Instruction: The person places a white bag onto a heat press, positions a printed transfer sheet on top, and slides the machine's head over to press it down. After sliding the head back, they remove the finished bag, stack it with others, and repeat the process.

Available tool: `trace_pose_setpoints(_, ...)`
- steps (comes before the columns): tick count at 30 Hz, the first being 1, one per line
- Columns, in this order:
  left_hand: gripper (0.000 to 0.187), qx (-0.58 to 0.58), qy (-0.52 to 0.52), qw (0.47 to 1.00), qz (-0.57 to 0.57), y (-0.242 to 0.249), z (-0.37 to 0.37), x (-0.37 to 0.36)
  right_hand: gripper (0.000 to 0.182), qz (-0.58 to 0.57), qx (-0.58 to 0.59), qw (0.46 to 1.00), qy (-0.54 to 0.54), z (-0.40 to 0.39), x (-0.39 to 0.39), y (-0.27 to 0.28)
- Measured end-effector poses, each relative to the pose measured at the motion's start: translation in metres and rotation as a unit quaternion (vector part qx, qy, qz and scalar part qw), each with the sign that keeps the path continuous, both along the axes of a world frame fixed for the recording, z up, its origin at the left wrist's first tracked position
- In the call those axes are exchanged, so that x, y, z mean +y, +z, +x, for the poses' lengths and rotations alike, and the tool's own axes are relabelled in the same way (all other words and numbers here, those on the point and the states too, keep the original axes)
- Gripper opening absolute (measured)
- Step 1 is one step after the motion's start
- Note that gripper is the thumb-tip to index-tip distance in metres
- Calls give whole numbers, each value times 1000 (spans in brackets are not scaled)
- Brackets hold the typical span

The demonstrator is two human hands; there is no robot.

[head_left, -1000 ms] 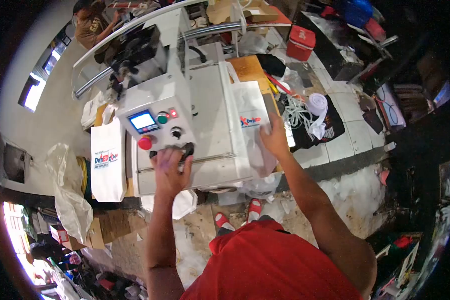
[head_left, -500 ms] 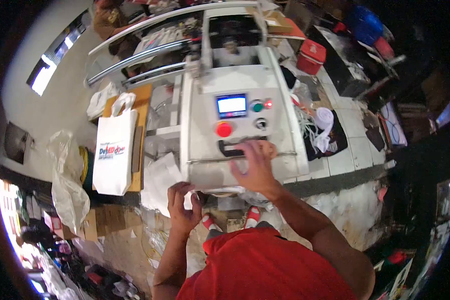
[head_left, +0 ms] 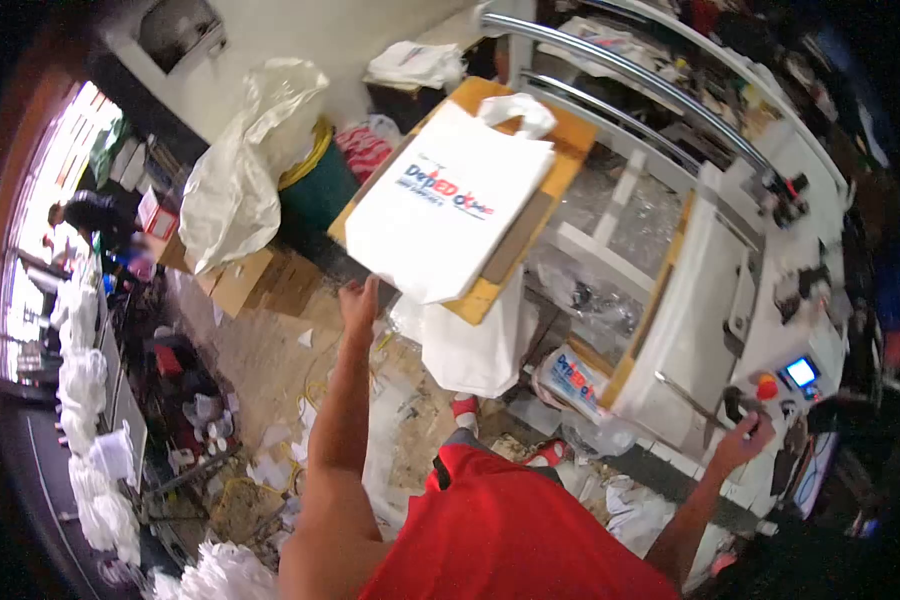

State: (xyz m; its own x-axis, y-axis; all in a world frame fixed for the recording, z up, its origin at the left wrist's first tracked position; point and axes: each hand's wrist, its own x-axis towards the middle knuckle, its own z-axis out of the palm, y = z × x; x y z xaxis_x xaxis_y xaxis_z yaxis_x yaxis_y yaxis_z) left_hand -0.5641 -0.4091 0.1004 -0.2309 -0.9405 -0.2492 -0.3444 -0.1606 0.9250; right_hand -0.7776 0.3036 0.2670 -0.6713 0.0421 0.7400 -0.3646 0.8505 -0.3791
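Observation:
A white tote bag [head_left: 445, 235] with red and blue print lies on a wooden board [head_left: 570, 150], its handles toward the far end. My left hand [head_left: 360, 303] is at the bag's near left corner, fingers apart and fingertips right by the edge. Off to the right, my right hand [head_left: 742, 443] is beside the black handle [head_left: 735, 402] on the front of the white machine [head_left: 690, 400], its fingers loosely spread. Below the board hangs another white bag [head_left: 475, 345].
The machine's control panel has a lit screen [head_left: 800, 372] and a red button [head_left: 767, 387]. Left of the board stand a green bin [head_left: 315, 205] and a pale plastic sack [head_left: 245, 170]. Another printed bag [head_left: 570, 378] is low beside the machine. Scraps litter the floor [head_left: 270, 400].
My view has turned left, toward the tote bag on the board. My left hand has moved to the bag's corner. My right hand has come off the machine's handle.

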Motion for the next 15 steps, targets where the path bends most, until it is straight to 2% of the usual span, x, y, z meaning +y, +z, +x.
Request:
trace_pose_setpoints(1,66,40,17,990,138,31,-10,0,17,-44,36,998,10,-1,-8,-1)
trace_pose_setpoints(2,58,158,-15,953,257,32,-16,-10,16,-3,15,1000,-10,-5,7,-5)
trace_pose_setpoints(6,51,218,-4,929,299,39,-49,2,17,-25,50,998,6,-7,2,-6)
trace_pose_setpoints(9,50,210,43,948,237,24,-57,10,19,19,5,1000,-18,-7,9,-3)
trace_pose_setpoints(11,52,211,69,948,227,27,-56,17,21,17,35,999,-26,-11,7,-8)
trace_pose_setpoints(13,52,222,47,941,250,33,-56,20,23,11,63,997,-33,-11,3,-6)
trace_pose_setpoints(15,52,232,21,935,269,42,-60,21,25,-2,13,999,-30,-8,1,-4)
